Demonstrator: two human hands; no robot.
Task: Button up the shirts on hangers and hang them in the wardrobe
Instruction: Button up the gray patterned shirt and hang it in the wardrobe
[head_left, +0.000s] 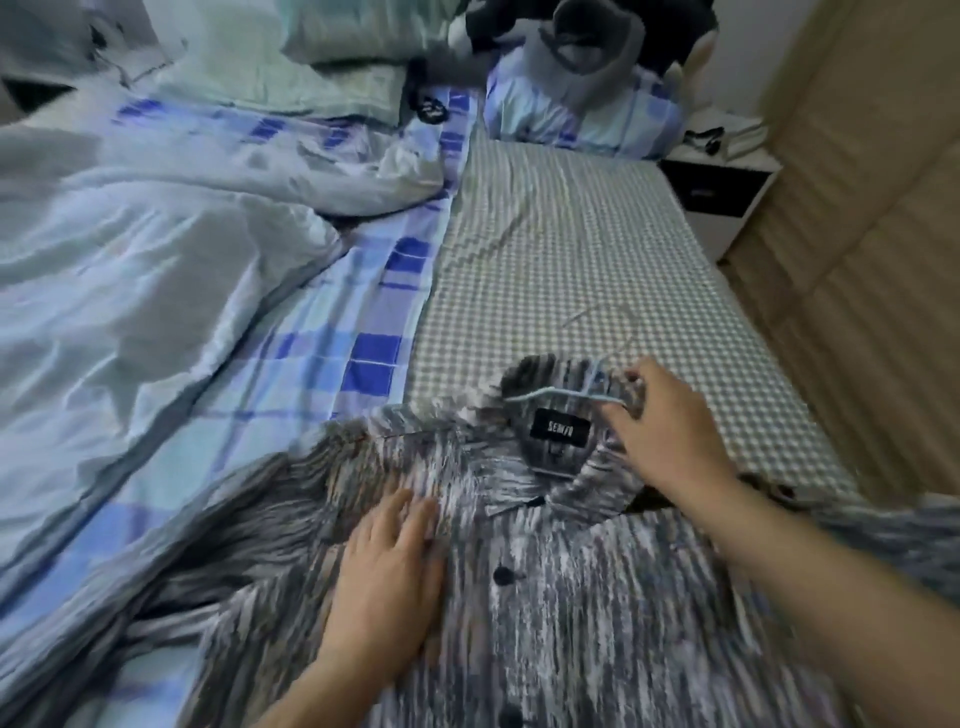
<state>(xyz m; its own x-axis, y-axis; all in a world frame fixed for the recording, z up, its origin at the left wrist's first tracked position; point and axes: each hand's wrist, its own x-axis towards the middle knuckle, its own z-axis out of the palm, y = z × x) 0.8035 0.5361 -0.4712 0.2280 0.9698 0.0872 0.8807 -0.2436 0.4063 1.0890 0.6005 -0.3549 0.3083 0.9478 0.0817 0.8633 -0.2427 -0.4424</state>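
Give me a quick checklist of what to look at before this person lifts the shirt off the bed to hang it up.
1. Hanger inside the shirt: ok, it sits in the collar opening with its hook lying on the checked sheet.
2. Right hand on the hanger: ok, its fingers are at the hanger by the collar.
3. Left hand steadying the shirt: ok, it lies flat on the front.
4. Buttons closed: the two visible dark buttons look fastened; the collar is open; lower ones out of view, cannot tell.
5. Wardrobe open: cannot tell, only light wooden panels show on the right.
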